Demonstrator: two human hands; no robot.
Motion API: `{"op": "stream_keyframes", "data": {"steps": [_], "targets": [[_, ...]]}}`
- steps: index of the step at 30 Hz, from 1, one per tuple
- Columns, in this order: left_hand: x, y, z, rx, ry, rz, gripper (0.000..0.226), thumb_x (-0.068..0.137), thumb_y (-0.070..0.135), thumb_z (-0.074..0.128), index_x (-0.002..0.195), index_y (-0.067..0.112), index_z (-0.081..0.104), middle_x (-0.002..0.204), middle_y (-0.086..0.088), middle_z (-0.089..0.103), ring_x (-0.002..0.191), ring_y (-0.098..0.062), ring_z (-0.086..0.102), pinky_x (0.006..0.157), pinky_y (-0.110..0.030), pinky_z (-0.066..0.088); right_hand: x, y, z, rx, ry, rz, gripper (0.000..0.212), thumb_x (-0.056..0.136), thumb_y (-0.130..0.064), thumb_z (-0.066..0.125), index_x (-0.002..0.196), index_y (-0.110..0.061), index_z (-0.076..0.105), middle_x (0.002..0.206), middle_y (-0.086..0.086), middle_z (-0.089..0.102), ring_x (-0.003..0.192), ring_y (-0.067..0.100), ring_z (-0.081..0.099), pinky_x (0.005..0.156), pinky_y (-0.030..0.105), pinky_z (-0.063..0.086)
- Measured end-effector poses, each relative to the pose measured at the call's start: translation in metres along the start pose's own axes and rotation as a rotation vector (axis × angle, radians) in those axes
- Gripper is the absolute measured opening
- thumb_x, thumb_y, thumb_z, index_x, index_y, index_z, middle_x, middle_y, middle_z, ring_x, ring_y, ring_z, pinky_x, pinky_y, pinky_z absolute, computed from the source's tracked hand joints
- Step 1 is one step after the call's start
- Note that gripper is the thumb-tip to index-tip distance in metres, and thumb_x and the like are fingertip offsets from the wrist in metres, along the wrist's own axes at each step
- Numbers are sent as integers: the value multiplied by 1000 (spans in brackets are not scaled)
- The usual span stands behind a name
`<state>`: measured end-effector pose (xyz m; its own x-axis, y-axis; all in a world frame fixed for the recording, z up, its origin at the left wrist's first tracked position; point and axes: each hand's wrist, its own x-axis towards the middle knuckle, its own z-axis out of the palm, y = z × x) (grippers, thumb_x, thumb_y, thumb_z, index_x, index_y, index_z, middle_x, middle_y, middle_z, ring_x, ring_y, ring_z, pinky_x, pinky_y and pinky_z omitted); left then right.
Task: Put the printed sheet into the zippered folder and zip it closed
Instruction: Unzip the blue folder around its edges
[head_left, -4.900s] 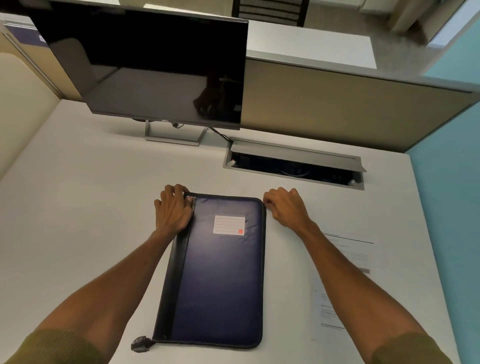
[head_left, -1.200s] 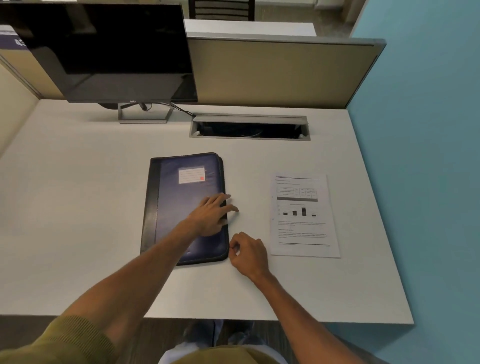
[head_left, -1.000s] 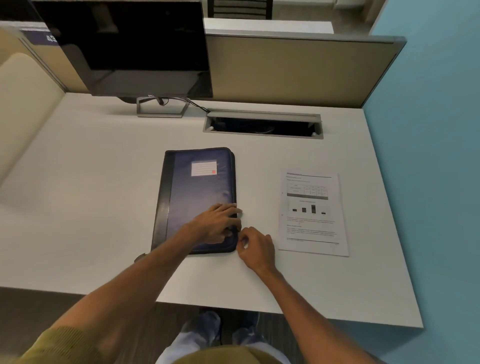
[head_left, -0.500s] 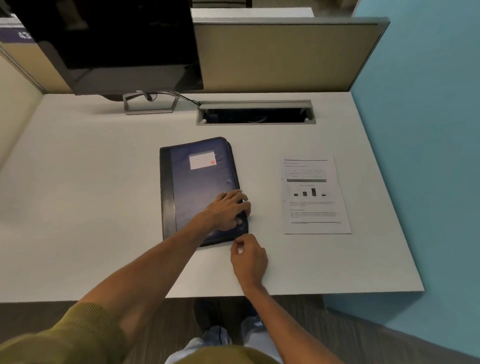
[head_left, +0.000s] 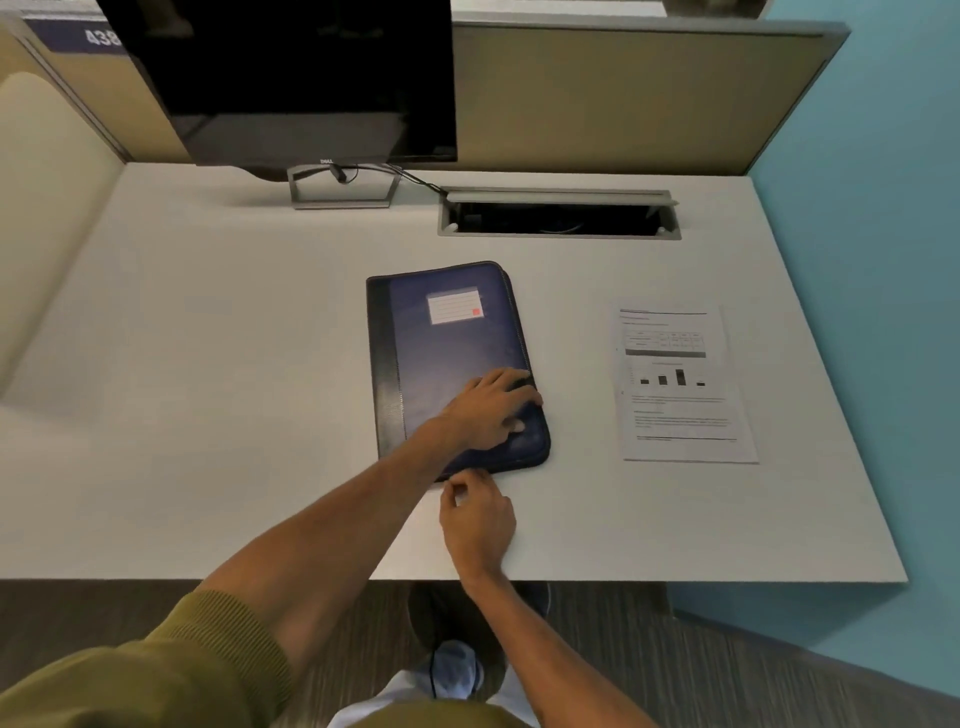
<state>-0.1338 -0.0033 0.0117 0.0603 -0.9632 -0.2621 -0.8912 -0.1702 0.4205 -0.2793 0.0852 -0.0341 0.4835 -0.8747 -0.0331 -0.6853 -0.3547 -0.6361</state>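
Note:
A dark blue zippered folder (head_left: 441, 358) with a white label lies flat on the white desk (head_left: 234, 364). My left hand (head_left: 491, 408) presses flat on its near right corner, fingers spread over the right edge. My right hand (head_left: 478, 519) sits at the folder's near edge, thumb and fingers pinched at the zipper there; the pull itself is hidden. The printed sheet (head_left: 678, 379), with a table and a bar chart, lies flat on the desk to the right of the folder, apart from both hands.
A black monitor (head_left: 291, 78) on a metal stand (head_left: 343, 189) stands at the back left. An open cable tray (head_left: 558, 215) is set into the desk behind the folder. Beige partitions (head_left: 597, 98) close the back, a teal wall (head_left: 883, 260) the right.
My right hand has travelled along the zipper from the folder's far corner down the right edge, round the near right corner and leftward along the near edge. My left hand moved to the near right corner.

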Motion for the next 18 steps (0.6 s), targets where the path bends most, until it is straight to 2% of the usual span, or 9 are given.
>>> {"op": "stream_keyframes", "data": {"steps": [5,8,10,14,18], "targets": [[-69,-67,-3,-50,95,-233,68,103,39,65,161,43,30,177,-5,11,162,-35,13,128,-61,24,-2,-2,-1,41,31,8,9,89,-27,79,96,-26,73,93,-7,75,79,13,69,72,31,60],[-113,-100,8,-98,91,-357,81,99,62,60,164,53,14,179,-1,-13,164,-37,-7,130,-65,15,-4,-5,1,67,47,23,12,87,-24,82,93,-25,72,88,-7,75,75,11,67,71,32,60],[-133,-110,15,-128,76,-387,86,95,75,54,164,58,5,176,1,-25,164,-40,-11,127,-67,18,-7,-8,4,65,49,25,13,87,-22,82,91,-25,71,86,-7,73,73,11,65,71,35,60],[-143,-106,24,-98,118,-422,84,98,73,51,165,56,3,176,2,-27,164,-40,6,120,-62,39,-17,-21,15,62,38,9,13,88,-21,81,93,-24,70,86,-5,73,73,12,64,71,37,60],[-146,-101,29,-18,192,-418,79,100,73,46,166,52,7,179,-6,-13,156,-42,28,117,-58,42,-29,-35,25,51,8,-32,10,90,-22,79,95,-25,70,90,-7,73,76,12,64,71,35,58]]}}
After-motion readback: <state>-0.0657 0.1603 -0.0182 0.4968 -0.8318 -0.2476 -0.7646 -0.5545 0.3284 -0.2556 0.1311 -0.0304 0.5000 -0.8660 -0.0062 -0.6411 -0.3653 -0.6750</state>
